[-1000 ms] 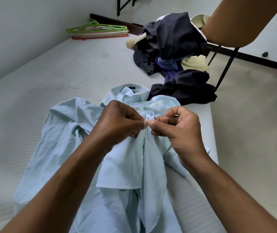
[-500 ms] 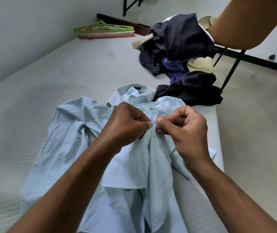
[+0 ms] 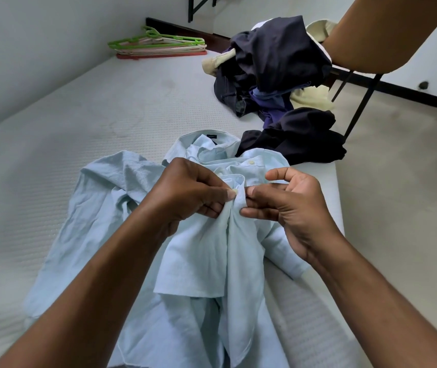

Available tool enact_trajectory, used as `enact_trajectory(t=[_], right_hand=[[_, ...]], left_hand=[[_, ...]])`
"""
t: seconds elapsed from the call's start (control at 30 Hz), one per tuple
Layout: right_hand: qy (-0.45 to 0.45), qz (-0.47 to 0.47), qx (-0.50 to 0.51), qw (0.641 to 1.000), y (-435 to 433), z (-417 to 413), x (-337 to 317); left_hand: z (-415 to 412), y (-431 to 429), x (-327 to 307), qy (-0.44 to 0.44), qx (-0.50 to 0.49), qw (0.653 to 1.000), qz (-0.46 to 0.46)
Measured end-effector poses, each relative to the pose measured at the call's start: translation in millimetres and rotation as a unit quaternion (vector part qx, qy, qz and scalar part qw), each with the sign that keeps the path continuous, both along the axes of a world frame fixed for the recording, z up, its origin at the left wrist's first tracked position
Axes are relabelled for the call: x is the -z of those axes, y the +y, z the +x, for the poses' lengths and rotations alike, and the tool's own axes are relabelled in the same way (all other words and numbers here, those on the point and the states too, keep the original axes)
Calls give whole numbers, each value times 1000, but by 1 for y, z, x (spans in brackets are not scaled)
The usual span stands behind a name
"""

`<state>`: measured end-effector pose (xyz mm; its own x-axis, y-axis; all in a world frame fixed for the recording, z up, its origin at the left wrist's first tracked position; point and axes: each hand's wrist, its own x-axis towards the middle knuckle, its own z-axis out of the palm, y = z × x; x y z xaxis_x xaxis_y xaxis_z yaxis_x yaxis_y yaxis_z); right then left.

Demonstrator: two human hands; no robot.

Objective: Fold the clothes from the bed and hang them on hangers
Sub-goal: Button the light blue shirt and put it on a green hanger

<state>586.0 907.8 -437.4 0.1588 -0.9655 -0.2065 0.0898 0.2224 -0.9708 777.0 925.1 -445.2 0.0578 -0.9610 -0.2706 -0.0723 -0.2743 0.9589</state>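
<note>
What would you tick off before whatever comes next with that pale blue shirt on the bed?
1. Left hand grip on the blue shirt: ok, pinching one front edge.
2. Right hand grip: ok, pinching the opposite edge.
3. Front fastened at the pinch: cannot tell, the hands cover it.
4. Shirt flat for folding: not ok, bunched and creased on the bed.
5. Hangers ready: ok, stacked at the bed's far end.

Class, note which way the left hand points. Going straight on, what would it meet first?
The raised fold of the light blue shirt that the left hand pinches; right behind it, probably the right hand.
</note>
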Motion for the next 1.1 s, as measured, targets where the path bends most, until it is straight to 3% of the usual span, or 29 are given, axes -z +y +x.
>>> enact_trajectory(t=[0.3,0.67,0.97,1.1], right_hand=[[51,-34,-14,998,1,0,5],[117,-91,13,989,2,5,13],[274,-279,49,919,8,9,20],[259,-290,48,920,9,10,19]], left_hand=[[7,0,1,-22,43,999,17],[1,-3,10,20,10,1000,6],[-10,-3,21,111,7,994,23],[-10,-2,17,124,11,992,20]])
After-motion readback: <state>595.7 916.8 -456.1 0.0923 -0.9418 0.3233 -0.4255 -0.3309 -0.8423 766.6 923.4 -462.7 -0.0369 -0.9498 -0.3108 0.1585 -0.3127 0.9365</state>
